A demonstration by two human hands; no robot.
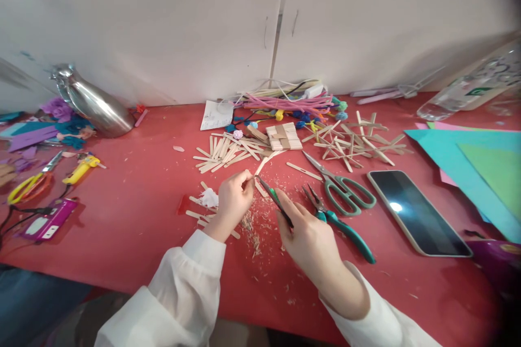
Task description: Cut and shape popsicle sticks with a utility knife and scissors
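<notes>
My left hand (235, 200) is closed in a pinch on a thin wooden craft stick (262, 165), whose pale end points away from me. Fingers wrapped, my right hand (306, 236) grips a slim dark knife-like tool (280, 207) with a green part. The tool's tip meets the stick beside my left fingertips. Curled wood shavings (254, 236) lie scattered on the red table below both hands. Near my left wrist are several craft sticks (195, 214) and a crumpled white scrap (209, 198). Teal-handled pliers (350, 236) lie just right of my right hand.
Green-handled scissors (350, 194) and a phone (419, 211) lie to the right. Loose sticks (366, 141) and a taped stick bundle (284, 136) are ahead. A steel jug (95, 103), yellow glue gun (81, 169) and purple device (49, 220) occupy the left; a bottle (456, 95) is back right.
</notes>
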